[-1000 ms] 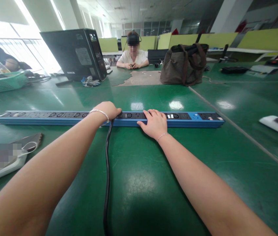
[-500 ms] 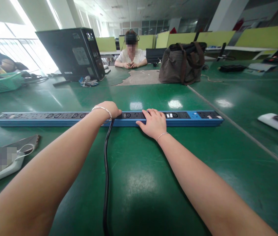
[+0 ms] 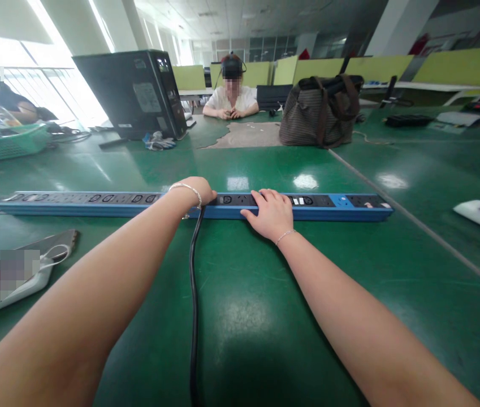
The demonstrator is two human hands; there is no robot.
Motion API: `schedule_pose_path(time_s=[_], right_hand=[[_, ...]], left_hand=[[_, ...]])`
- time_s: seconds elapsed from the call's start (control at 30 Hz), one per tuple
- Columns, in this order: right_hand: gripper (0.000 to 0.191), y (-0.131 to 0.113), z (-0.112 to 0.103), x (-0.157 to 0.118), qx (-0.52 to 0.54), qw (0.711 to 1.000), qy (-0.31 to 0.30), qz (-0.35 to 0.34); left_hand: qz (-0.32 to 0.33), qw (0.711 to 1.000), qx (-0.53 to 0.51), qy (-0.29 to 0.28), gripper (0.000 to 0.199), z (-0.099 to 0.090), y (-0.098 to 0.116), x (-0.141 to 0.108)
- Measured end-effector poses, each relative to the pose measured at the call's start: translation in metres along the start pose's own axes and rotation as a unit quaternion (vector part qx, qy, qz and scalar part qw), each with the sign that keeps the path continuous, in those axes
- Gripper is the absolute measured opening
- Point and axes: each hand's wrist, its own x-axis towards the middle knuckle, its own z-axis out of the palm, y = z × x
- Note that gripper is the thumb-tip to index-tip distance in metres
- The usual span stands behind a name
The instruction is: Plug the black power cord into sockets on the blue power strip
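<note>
Trouble, as I judge it from my remote seat, could start at the left of the frame: the left forearm (image 3: pixel 95 299) passes close to a flat grey piece (image 3: pixel 68 236), and a careless swing might snag it. Toward the middle, the left hand (image 3: pixel 195 190) is down at the blue power strip (image 3: pixel 328 215); a sideways push there could swivel the long bar, since its left end lies on the smooth green counter (image 3: pixel 243 260) with no hand on it. Below, the black cable (image 3: pixel 193 288) runs from just under that hand to the bottom edge of the frame, so a tug on it could drag at the bar. Right of centre, if the right hand (image 3: pixel 272 215) lifted, I would expect the bar to slide more easily, and a shifting finger might press the small white patches (image 3: pixel 298 200) just beside it. As for position, the power strip lies flat across the middle of the frame. The left hand is over its top near mid-length; with those fingers hidden, I cannot tell whether they pinch the cable's end or merely rest. The right hand touches the bar directly, fingers spread over its socketed top, thumb apart at the near edge.
</note>
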Motion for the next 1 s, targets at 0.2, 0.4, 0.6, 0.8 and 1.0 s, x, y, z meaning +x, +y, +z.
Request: schedule_pose_path(time_s=[0.2,0.4,0.6,0.8,1.0], right_hand=[[0.059,0.001,0.0,0.001,0.002,1.0,-0.003,0.003],[0.059,0.0,0.001,0.001,0.0,1.0,-0.001,0.002],[0.059,0.0,0.0,0.001,-0.001,1.0,-0.008,0.004],[0.059,0.0,-0.001,0.001,-0.001,1.0,-0.009,0.005],[0.06,0.0,-0.001,0.001,0.003,1.0,-0.011,0.005]], left_hand=[[-0.011,1.0,-0.011,0.012,0.053,0.004,-0.001,-0.002],[-0.028,0.997,-0.045,0.054,0.054,0.014,0.002,-0.024],[0.006,1.0,0.003,-0.013,0.052,0.0,-0.001,-0.002],[-0.005,1.0,0.011,-0.01,0.054,0.001,0.001,-0.002],[-0.011,1.0,-0.011,0.009,0.053,0.006,0.001,-0.009]])
